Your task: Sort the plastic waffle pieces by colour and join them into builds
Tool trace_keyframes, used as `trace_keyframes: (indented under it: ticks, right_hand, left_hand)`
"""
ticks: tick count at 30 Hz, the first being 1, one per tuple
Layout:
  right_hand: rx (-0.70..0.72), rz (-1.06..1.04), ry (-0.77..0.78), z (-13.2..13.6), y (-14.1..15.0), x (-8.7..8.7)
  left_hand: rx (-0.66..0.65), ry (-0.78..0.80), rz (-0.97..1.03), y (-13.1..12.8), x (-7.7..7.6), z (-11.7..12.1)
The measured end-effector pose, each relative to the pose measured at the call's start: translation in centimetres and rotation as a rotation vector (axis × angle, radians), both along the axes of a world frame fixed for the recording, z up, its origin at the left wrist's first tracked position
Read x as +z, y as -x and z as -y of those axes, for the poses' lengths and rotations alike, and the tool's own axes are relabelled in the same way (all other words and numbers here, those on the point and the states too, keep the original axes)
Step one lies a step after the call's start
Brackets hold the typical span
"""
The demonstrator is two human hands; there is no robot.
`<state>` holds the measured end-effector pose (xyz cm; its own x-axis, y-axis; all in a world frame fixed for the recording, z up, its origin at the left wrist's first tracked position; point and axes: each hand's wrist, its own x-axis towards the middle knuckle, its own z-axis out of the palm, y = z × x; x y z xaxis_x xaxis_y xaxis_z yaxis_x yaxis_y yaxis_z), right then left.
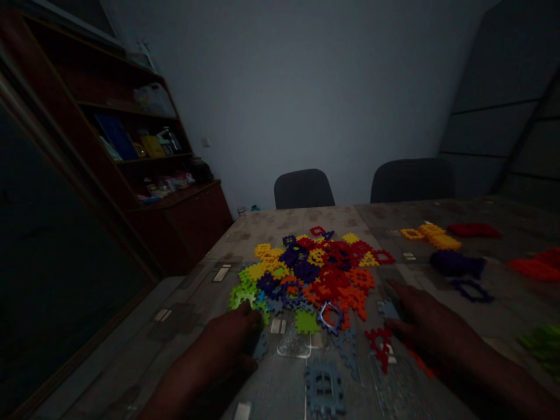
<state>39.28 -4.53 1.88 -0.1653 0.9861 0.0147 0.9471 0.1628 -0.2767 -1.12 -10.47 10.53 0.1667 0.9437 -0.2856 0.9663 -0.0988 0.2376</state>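
Note:
A heap of interlocking plastic building pieces in red, orange, yellow, purple and green lies on the table in front of me. My left hand is low at the heap's near left side, thumb and fingers apart. Just beyond its fingers is a grey piece, partly hidden. On the right, my right hand stretches its fingers out, with another grey piece showing between index finger and thumb, seemingly on the table. A red piece lies beside that thumb. Between the hands rests a grey window-shaped piece.
Sorted groups sit to the right: yellow pieces, a red stack, purple pieces, orange-red pieces and green pieces. Two dark chairs stand behind the table. A wooden shelf unit is at left.

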Motion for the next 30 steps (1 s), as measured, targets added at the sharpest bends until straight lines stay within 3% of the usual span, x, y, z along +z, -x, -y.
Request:
trace_keyframes:
  ticks: [5, 8, 15, 23, 30]
  right_hand:
    - [0.013, -0.012, 0.008, 0.2, 0.3, -0.1]
    - [0.004, -0.014, 0.013, 0.4, 0.5, 0.2]
    - [-0.072, 0.031, -0.006, 0.6, 1.8, 0.6]
    - [-0.083, 0.043, -0.052, 0.6, 1.9, 1.2]
    - [-0.087, -0.017, -0.056, 0.4, 0.8, 1.8]
  left_hand:
    - [-0.042, -0.029, -0.032, -0.6, -1.2, 0.1]
    - [-0.099, -0.03, -0.08, -0.8, -1.3, 0.2]
    - [-0.096, 0.047, -0.169, -1.8, -1.3, 0.2]
    - [-0.128, 0.003, -0.028, -0.9, -1.2, 0.0]
    - [-0.041, 0.045, 0.052, -0.8, -0.7, 0.0]
